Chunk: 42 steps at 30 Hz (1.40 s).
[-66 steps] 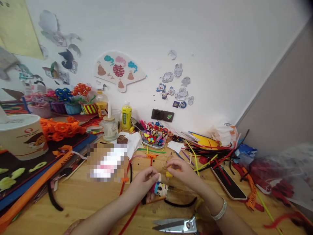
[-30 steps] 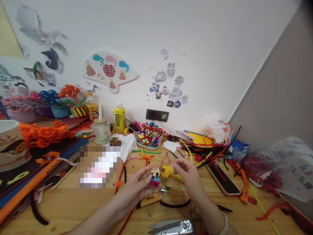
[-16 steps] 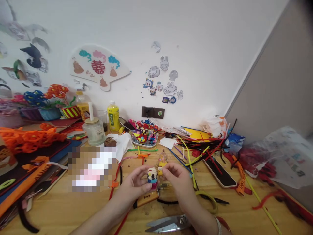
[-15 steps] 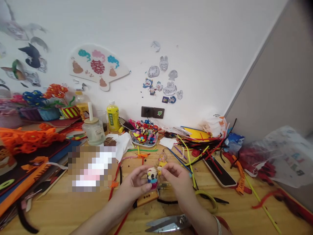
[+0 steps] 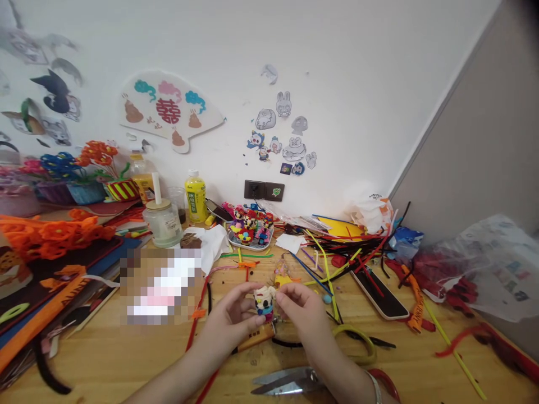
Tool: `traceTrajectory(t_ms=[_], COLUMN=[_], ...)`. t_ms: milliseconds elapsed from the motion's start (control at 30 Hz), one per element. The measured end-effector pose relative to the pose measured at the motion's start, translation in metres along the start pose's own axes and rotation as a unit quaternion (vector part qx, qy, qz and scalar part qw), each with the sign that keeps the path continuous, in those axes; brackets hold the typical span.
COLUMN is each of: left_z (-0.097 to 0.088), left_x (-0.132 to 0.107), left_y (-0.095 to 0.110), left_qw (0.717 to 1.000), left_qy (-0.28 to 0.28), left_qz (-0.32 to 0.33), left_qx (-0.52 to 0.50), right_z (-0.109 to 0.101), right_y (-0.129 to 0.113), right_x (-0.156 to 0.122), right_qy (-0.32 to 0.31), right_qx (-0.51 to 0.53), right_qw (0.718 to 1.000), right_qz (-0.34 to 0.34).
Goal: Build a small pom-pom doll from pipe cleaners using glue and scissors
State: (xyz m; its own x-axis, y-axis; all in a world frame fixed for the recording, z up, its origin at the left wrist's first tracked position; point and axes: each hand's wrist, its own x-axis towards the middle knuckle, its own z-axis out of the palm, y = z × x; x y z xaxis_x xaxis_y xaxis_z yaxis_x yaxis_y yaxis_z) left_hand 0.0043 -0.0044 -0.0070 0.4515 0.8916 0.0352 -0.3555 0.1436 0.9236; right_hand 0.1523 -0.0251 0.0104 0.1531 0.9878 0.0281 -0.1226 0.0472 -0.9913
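A small doll figure [image 5: 264,300] with a cream top, dark eyes, a blue band and a magenta base is upright in my left hand [image 5: 231,317], gripped between thumb and fingers. At the figure's upper right side, my right hand [image 5: 302,307] pinches a small whitish piece; its exact kind is hidden by the fingertips. Just behind my hands lies a yellow figure-like item [image 5: 283,274], partly covered. Under the hands is an orange-brown box-like object [image 5: 259,338]. Large scissors [image 5: 286,382] lie open near the front, their handles partly behind my right forearm.
A tray [image 5: 250,245] of several colourful figures stands near the wall, beside a yellow-green bottle [image 5: 195,196] and a glass jar [image 5: 163,227]. A phone [image 5: 381,294] and many fuzzy stems [image 5: 337,244] lie to the right. Orange fuzzy flowers [image 5: 54,238] fill the left.
My right fingertips have moved left, from beside the figure onto its upper right side. The figure has tilted slightly. My left hand keeps its grip, and the view has shifted a little.
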Motion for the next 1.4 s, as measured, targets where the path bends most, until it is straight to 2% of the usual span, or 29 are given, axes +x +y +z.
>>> traceTrajectory(t_ms=[500,767,1000,1167,1400], left_z=[0.002,0.004,0.006,0.007,0.009], left_x=[-0.001,-0.003,-0.006,-0.005,-0.005], left_y=[0.000,0.003,0.004,0.002,0.004], left_qw=[0.999,0.998,0.995,0.995,0.995], left_qy=[0.024,0.047,0.038,0.021,0.026], left_qz=[0.029,0.034,0.040,0.077,0.068], left_qx=[-0.003,0.032,0.080,0.062,0.073], right_z=[0.000,-0.002,-0.012,-0.014,-0.011], right_y=[-0.002,-0.005,-0.006,-0.003,0.008], right_x=[-0.002,-0.001,0.004,0.003,0.004], right_qy=[-0.043,-0.082,-0.033,-0.058,-0.056], right_qx=[-0.034,-0.025,-0.147,-0.170,-0.139], right_qw=[0.998,0.995,0.987,0.981,0.985], right_qz=[0.003,0.050,-0.056,-0.074,-0.085])
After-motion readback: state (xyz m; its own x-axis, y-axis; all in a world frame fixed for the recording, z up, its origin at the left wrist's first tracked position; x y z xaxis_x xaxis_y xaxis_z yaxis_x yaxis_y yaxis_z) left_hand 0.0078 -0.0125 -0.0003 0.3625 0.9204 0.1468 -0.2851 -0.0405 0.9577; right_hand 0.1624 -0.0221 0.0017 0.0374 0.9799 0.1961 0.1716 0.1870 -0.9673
